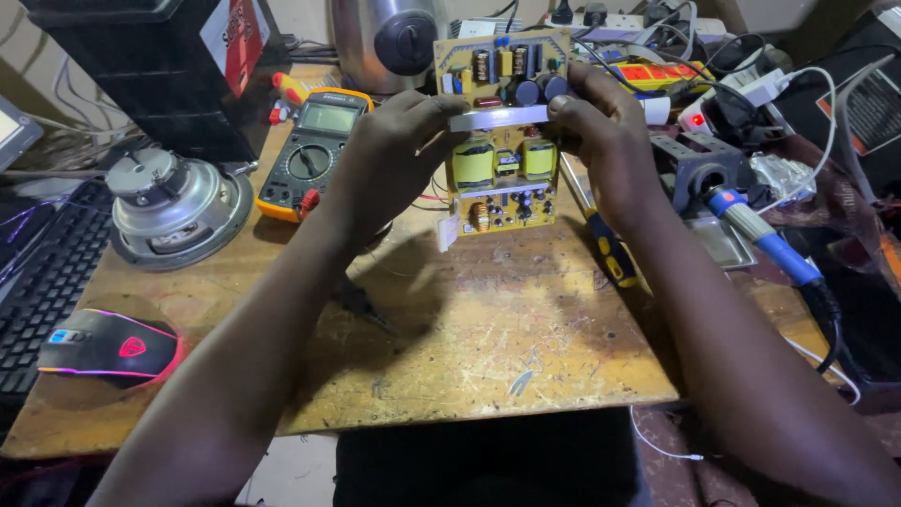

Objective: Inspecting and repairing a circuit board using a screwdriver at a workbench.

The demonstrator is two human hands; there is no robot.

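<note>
Presently, left hand (389, 155) and right hand (601, 141) both grasp the yellow circuit board (502, 131) upright above the scratched wooden bench (469, 329); multimeter (314, 150) lies beside the left hand.

Bare forearms, no sleeves, dark trousers

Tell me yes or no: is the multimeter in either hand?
No: the multimeter lies on the bench, while the left hand and right hand hold the circuit board.
</note>
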